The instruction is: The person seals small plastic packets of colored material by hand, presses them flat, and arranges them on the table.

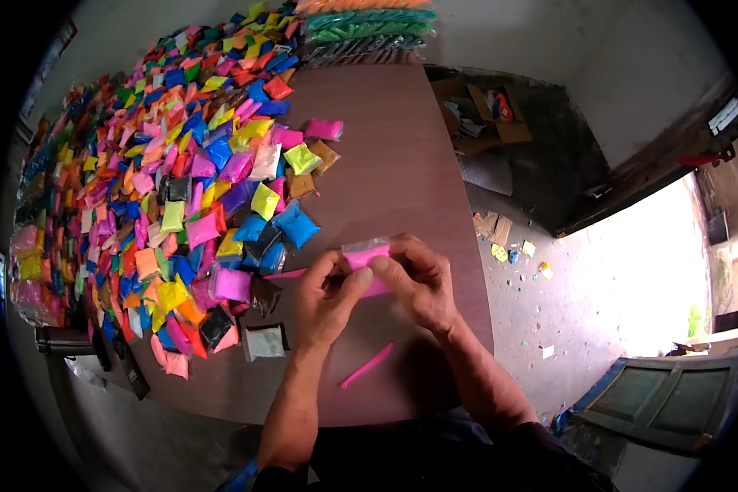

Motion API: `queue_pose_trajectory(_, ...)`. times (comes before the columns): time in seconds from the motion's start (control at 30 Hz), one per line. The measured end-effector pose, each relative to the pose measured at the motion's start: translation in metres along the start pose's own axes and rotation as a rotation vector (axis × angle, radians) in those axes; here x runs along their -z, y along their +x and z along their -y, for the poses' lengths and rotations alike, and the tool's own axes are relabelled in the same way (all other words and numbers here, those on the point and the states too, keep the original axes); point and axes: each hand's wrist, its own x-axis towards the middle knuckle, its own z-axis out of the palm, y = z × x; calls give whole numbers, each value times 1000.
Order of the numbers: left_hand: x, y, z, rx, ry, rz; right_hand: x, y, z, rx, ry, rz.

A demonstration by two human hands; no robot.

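Observation:
A small clear packet with pink content (366,255) is held up between both hands over the brown table (385,164). My left hand (326,295) pinches its left side with thumb and fingers. On the right side, my right hand (414,283) grips the same packet, its thumb pressed on the front. More pink shows just below the thumbs. A pink stick-like tool (367,365) lies on the table below my hands. Another thin pink piece (287,274) sticks out left of my left hand. Near my left forearm rests a white packet (265,342).
A large heap of colourful packets (172,213) covers the table's left side. Stacked bags (369,34) of orange, green and dark packets stand at the far edge. Beyond the right edge are an open cardboard box (500,123), scraps on the floor and a greenish door panel (656,402).

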Motion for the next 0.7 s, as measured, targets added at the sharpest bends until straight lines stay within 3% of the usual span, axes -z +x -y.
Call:
queue_pose_trajectory(0.27,-2,-11,-13,-7,32,98,0,-11,5,53,-18,-43)
queue_pose_trajectory(0.33,1,-18,-17,-3,51,100,-7,-15,4,47,99,-38)
queue_pose_trajectory(0.43,4,-40,-12,-118,122,62,-18,-38,13,-35,174,16)
queue_pose_trajectory(0.5,2,-59,-12,-75,103,-12,-14,-57,13,-88,180,67)
queue_pose_trajectory(0.57,7,-79,-4,-63,190,-1,-11,-75,5,-67,204,110)
queue_pose_trajectory(0.7,1,-113,-7,75,84,43,-8,-111,-10,-31,69,62)
